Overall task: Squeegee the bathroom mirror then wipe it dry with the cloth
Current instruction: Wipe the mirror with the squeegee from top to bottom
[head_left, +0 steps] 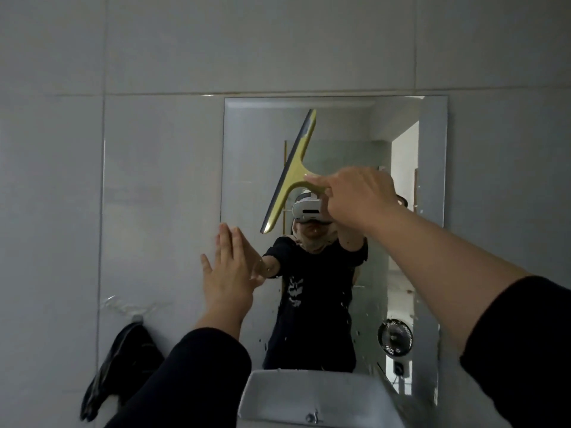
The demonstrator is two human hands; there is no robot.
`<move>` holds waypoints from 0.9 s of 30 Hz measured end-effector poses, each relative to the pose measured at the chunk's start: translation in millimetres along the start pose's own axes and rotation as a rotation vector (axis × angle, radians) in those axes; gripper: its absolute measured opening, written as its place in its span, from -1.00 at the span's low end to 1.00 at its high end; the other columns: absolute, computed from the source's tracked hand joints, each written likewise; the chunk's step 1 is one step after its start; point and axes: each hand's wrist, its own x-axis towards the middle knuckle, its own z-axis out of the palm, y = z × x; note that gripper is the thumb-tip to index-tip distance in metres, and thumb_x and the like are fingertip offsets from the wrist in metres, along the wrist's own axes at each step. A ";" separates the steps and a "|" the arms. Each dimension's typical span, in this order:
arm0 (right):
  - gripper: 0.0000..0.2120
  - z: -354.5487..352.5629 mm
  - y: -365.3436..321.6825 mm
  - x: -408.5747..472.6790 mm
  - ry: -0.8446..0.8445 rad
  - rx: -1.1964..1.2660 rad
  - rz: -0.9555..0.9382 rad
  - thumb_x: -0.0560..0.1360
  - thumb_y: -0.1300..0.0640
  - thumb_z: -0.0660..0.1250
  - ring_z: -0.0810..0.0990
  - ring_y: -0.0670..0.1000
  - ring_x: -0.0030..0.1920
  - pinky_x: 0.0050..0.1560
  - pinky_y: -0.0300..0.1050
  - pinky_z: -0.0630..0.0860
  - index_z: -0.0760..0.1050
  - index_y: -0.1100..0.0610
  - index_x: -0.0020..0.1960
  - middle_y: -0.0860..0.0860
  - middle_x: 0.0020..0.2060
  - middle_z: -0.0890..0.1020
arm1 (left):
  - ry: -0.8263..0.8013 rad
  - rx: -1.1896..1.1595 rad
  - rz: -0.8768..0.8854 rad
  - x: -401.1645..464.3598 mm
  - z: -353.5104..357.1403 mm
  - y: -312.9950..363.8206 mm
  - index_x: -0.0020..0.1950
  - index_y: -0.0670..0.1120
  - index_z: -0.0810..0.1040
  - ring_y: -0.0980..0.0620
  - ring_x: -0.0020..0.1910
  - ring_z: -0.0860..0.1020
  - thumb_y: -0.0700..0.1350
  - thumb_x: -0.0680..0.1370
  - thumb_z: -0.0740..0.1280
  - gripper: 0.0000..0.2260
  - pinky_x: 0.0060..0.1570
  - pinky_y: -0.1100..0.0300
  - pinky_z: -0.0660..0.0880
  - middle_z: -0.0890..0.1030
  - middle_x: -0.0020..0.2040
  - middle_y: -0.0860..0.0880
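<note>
Head camera view, facing a grey tiled wall with a frameless mirror (408,125) above a white sink (312,393). The sink is cut off by the bottom edge, and both sleeves run out of frame. Much of the lower mirror is covered by the reflection of the person, so droplets on the glass show only as small specks and are hard to judge.

The right hand (358,199) is raised in front of the upper mirror, fingers closed around the handle of a yellow squeegee (293,171). The handle itself is mostly hidden inside the hand. The dark rubber blade runs steeply from upper right to lower left, against or very near the glass; contact cannot be confirmed.

The left hand (230,267) is open and flat, fingers together, holding nothing, at the mirror's left edge. Whether the palm touches the wall is unclear.

A dark cloth (120,366) hangs from a hook low on the wall, left of the sink.
</note>
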 end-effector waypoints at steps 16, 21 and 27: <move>-0.54 21.1 81.3 -96.4 -0.015 0.322 0.500 0.58 0.07 0.08 0.58 0.20 0.00 -0.10 -0.06 0.47 0.23 -0.30 0.41 0.10 0.07 0.65 | 0.017 -0.033 0.026 1.9 3.4 -3.1 0.54 -0.13 -0.30 -0.11 0.57 -0.12 0.18 0.47 0.36 -0.01 0.51 -0.13 0.03 -0.36 0.55 -0.09; -0.51 48.6 39.0 -108.4 0.088 0.629 0.699 0.56 0.15 0.08 0.56 0.04 -0.26 -0.27 -0.14 0.48 0.28 -0.19 0.43 0.02 -0.15 0.67 | 0.020 -0.052 0.048 -2.8 -1.5 -3.4 0.55 -0.11 -0.26 -0.18 0.55 -0.01 0.21 0.45 0.36 -0.01 0.49 -0.12 0.12 -0.32 0.56 -0.09; -0.53 68.9 -15.7 -107.8 0.171 0.844 0.815 0.59 0.18 0.09 0.42 -0.16 -0.39 -0.48 -0.31 0.23 0.23 -0.10 0.47 -0.17 -0.31 0.55 | -0.015 -0.068 0.069 -5.9 -10.5 -6.4 0.56 -0.09 -0.23 -0.25 0.48 0.18 0.24 0.47 0.32 -0.06 0.42 -0.13 0.25 -0.31 0.57 -0.06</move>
